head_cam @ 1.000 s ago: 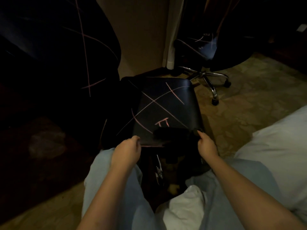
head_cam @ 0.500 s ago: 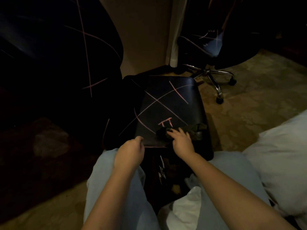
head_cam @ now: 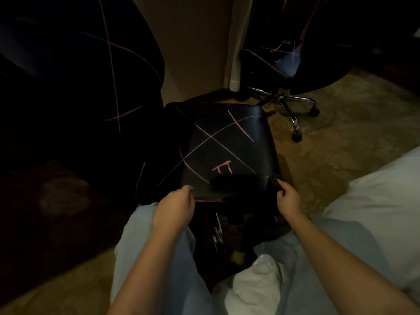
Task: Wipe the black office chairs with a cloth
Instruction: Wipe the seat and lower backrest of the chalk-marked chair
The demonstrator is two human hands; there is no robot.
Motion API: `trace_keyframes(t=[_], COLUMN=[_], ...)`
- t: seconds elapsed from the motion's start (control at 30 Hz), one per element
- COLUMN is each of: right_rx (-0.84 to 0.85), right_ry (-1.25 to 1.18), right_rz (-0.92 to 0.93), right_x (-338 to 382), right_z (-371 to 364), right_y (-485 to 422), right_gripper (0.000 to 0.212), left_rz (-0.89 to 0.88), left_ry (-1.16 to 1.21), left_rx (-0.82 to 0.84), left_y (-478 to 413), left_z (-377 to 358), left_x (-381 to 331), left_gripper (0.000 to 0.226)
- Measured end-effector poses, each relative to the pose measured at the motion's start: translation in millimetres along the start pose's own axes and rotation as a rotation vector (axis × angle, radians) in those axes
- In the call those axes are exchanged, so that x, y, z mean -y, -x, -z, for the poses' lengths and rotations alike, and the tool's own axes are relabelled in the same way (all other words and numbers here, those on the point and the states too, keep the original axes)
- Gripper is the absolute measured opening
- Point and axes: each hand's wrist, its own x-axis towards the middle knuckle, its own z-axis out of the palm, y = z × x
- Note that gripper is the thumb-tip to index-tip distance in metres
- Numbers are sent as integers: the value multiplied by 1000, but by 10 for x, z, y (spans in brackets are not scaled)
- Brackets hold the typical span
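Pinching the barely discernible cloth at the seat's front-right corner with the right hand, shifted from mid-edge, and gripping the front-left edge with the left hand.

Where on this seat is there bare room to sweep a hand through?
The seat is bare from the cloth to its far edge. The carpet between seat and the other chair's chrome base is free too. The near edge is crowded: left hand, cloth, right hand.
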Motion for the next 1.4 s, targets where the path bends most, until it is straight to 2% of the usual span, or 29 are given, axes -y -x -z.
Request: trace_keyframes(t=[0.13, 0.23, 0.33, 0.43, 0.57, 0.63, 0.9, 1.03, 1.13, 1.23, 1.4], right_rx=[-50, -43, 107, 229, 185, 159, 82, 47, -9, -10, 152], right_ry=[15, 236, 391, 470, 474, 447, 295, 217, 249, 365, 498], right_rz=[-51, 213, 445, 568, 636, 626, 322, 203, 165, 238, 503], right_x=[127, 228, 391, 512, 326, 207, -151, -194, -32, 241, 425], right_z=[-99, -330, -559, -699, -592, -496, -150, -127, -253, -470, -755], right_y=[128, 340, 509, 638, 615, 616, 500, 466, 531, 645, 778], right_gripper=[46, 55, 59, 61, 62, 61, 56, 56, 60, 63, 71], left_rz=[-8, -15, -10, -20, -46, -55, -71, -74, -66, -43, -29], left_ry=[-15, -19, -30, -57, -95, -102, -144, -89, -94, -86, -67], left_rx=[12, 18, 32, 37, 1, -6, 13, 30, 35, 25, 22], left_y=[1, 10, 28, 56, 99, 119, 236, 320, 347, 365, 349], left_z=[2, -2, -7, -11, 0, 14, -12, -34, -12, 27, 35], left_x=[-25, -21, -9, 17, 80, 96, 272, 413, 545, 655, 701], left_gripper=[34, 34, 33, 33, 32, 31, 26, 32, 37, 38, 39])
